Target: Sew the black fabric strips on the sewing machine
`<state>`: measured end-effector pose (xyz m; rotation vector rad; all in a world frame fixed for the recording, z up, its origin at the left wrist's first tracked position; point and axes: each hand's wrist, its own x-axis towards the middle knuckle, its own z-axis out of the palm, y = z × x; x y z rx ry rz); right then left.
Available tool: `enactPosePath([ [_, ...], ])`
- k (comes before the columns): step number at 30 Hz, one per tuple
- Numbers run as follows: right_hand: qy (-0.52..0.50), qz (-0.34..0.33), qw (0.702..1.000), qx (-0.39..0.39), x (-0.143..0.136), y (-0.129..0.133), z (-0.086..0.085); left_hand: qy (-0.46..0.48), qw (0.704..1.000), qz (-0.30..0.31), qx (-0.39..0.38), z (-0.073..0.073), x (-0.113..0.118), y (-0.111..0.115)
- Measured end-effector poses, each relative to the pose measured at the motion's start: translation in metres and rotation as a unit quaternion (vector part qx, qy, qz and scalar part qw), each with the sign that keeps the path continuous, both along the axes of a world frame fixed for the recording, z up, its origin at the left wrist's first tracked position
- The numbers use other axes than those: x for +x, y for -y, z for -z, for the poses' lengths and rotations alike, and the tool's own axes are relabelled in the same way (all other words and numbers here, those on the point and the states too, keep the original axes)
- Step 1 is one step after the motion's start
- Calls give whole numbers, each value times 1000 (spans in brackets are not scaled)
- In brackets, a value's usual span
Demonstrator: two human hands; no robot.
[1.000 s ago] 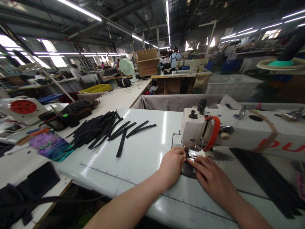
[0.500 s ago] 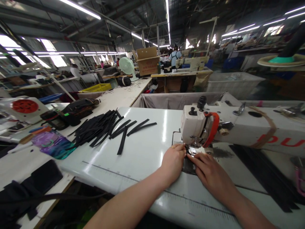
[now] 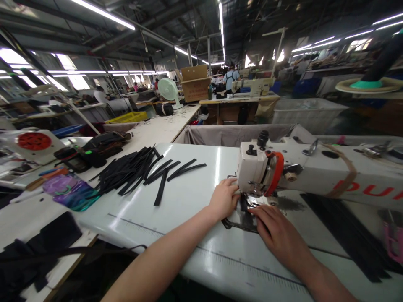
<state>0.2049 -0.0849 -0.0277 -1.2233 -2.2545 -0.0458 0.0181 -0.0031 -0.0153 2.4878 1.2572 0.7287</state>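
Observation:
A white sewing machine point(image 3: 252, 167) with an orange lever guard stands over the pale table. In front of its presser foot point(image 3: 253, 201) a short black strip point(image 3: 243, 204) lies on the dark base plate point(image 3: 239, 221). My left hand point(image 3: 223, 199) curls in from the left side of the needle area, its fingertips partly hidden by the machine head; what they grip cannot be made out. My right hand point(image 3: 273, 220) presses its closed fingertips at the strip's near right edge, just before the foot. Loose black strips point(image 3: 126, 171) lie heaped on the table to the left.
Longer black strips point(image 3: 343, 235) lie under the machine arm, near pink-handled scissors point(image 3: 392, 239) at the right edge. A purple-teal pouch point(image 3: 69, 188) and a dark jar point(image 3: 71, 158) stand left. Beyond are a fan point(image 3: 168, 89), a cardboard box point(image 3: 195, 84) and a person point(image 3: 231, 77).
My left hand has shifted a little left and away from me, off the front of the foot towards the machine's far side. My right hand has stayed near the foot.

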Motion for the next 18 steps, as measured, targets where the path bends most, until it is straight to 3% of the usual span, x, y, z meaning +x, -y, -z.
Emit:
enactPosePath([
  [3, -12, 2, 1000, -16, 0, 1, 0, -76, 996, 43, 30, -2, -3, -22],
  [7, -12, 7, 1000, -8, 0, 1, 0, -128, 985, -80, 78, -13, -15, -27],
  [9, -6, 9, 1000, 8, 0, 1, -1, -136, 985, -73, 82, -17, -19, -16],
  [12, 10, -6, 1000, 27, 0, 0, -2, -98, 993, 51, 52, -14, -17, 12],
  [13, 15, -15, 999, 28, 0, 0, -3, -69, 994, 67, 44, -11, -16, 20],
  [18, 11, -36, 998, 48, 1, -2, -5, 60, 997, 55, 3, 4, -13, 40],
])
